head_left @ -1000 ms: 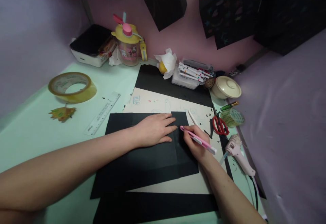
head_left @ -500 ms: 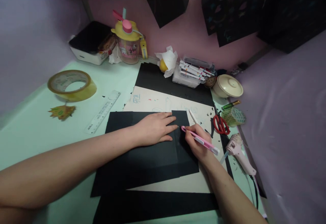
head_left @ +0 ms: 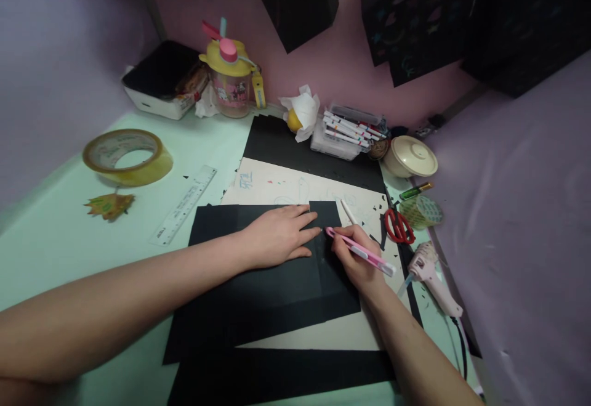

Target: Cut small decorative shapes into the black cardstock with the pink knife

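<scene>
Black card [head_left: 272, 301], toward the table's [head_left: 46, 246] near edge; left hand [head_left: 279, 236] spread flat upon it, seemingly to stop slipping. Pink pen-shaped tool [head_left: 360, 252], gripped low in the right hand [head_left: 362, 273], presumably for tip control. Marker box [head_left: 333, 145], far edge, apparently for working room.

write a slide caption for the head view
Left hand spread on black card, right hand holding a pink pen-shaped tool.

Head camera looks down — forward across the tabletop [head_left: 50, 246].
</scene>
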The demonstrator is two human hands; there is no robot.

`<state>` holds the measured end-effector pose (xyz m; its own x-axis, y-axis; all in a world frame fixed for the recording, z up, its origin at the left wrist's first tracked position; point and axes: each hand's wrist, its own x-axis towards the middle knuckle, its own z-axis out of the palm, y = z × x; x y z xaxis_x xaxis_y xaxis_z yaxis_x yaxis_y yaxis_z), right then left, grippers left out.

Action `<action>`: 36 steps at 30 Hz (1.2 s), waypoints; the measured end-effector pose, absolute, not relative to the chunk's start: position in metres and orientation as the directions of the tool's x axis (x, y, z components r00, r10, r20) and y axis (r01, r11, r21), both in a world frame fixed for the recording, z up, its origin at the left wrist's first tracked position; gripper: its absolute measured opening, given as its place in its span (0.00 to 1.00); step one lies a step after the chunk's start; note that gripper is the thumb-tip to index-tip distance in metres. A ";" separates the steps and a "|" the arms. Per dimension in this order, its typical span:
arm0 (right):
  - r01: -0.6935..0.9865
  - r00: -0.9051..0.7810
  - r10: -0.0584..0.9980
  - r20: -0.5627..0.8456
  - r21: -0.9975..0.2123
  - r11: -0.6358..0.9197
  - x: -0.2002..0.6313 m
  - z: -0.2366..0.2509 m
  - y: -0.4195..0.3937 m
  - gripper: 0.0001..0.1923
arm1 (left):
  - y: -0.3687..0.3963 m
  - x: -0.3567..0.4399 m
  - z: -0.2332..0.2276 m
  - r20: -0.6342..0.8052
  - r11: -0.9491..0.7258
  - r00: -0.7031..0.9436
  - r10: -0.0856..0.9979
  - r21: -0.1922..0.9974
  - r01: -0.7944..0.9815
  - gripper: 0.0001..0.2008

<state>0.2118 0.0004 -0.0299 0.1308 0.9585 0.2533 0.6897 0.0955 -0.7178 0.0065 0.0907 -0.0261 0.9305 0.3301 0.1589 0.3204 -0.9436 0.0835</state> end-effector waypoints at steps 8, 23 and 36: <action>0.729 0.049 0.956 0.290 -0.664 0.164 0.213 -0.037 0.000 0.04 | 0.086 0.009 -0.021 0.096 -0.913 0.909 0.405 0.090 0.397 0.25; 0.825 -0.076 0.888 0.454 -0.472 0.312 0.208 -0.037 0.002 0.04 | 0.089 0.007 -0.023 0.099 -0.914 0.911 0.401 0.106 0.391 0.25; 0.781 -0.041 0.900 0.434 -0.547 0.299 0.209 -0.036 -0.001 0.02 | 0.091 0.007 -0.022 0.125 -0.926 0.918 0.376 0.068 0.370 0.24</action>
<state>0.2092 -0.0007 -0.0361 -0.0411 0.9002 0.4336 0.7815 0.2993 -0.5474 0.0073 0.0912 -0.0224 0.9181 0.3761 0.1251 0.3704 -0.9264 0.0675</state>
